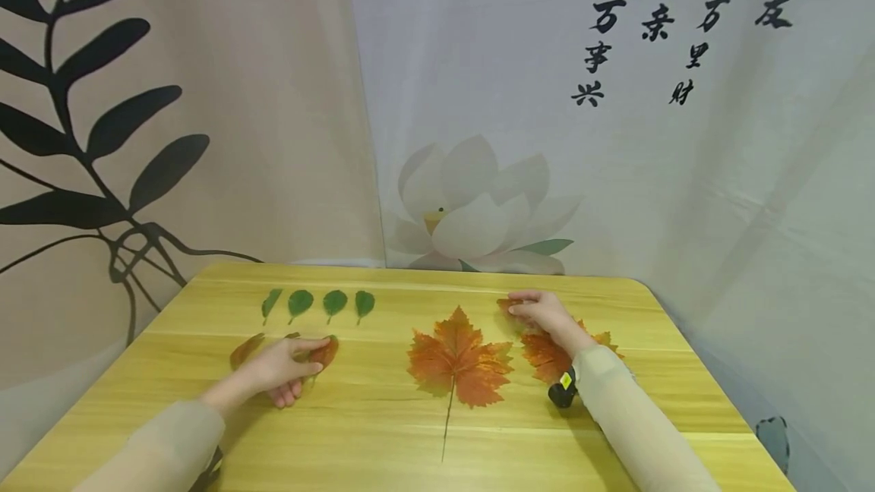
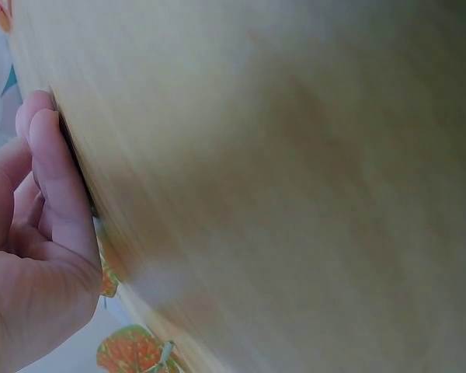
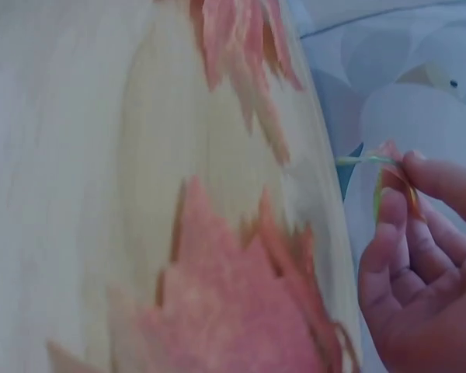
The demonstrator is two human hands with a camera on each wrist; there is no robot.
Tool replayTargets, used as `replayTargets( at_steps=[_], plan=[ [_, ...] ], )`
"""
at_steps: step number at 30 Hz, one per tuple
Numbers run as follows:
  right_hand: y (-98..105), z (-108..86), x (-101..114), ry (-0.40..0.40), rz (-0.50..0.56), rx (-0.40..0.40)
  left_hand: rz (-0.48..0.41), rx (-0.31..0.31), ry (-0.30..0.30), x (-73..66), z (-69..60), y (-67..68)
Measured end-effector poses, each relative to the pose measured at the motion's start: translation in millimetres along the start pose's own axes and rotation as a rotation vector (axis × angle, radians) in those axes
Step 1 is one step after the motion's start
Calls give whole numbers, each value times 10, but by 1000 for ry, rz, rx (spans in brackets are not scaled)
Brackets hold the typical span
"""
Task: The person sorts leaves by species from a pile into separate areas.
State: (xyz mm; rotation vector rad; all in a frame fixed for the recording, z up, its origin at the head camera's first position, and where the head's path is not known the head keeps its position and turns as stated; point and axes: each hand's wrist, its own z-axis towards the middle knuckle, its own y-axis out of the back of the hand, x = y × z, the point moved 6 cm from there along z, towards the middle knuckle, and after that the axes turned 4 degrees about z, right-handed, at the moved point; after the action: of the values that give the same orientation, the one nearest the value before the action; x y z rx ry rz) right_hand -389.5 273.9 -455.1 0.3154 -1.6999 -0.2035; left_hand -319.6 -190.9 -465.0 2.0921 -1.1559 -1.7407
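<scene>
My left hand (image 1: 287, 372) is low over the table, its thumb and forefinger pinching the edges of a small red-brown leaf (image 1: 330, 353). Two similar leaves lie to its left: one red-brown leaf (image 1: 246, 350) beside the wrist, the other mostly hidden behind the fingers. In the left wrist view, orange leaves with green edges (image 2: 136, 350) show beyond the hand. At the table's back right, my right hand (image 1: 545, 316) holds a small reddish leaf (image 1: 506, 305). Its thin stem and the curled fingers (image 3: 388, 233) around it appear in the right wrist view.
A large orange maple leaf (image 1: 459, 359) with a long stem lies mid-table. More maple leaves (image 1: 544, 357) lie under the right forearm. Several small green leaves (image 1: 301, 302) form a row at the back left. Behind the wooden table (image 1: 383, 439) hangs a printed curtain (image 1: 478, 59).
</scene>
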Motion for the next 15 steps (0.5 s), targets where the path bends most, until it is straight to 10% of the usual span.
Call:
replayTargets(
  at_steps=[15],
  plan=[
    [-558,-95,450,144,-37,102,10,-12,-11,-8,-11,16]
  ],
)
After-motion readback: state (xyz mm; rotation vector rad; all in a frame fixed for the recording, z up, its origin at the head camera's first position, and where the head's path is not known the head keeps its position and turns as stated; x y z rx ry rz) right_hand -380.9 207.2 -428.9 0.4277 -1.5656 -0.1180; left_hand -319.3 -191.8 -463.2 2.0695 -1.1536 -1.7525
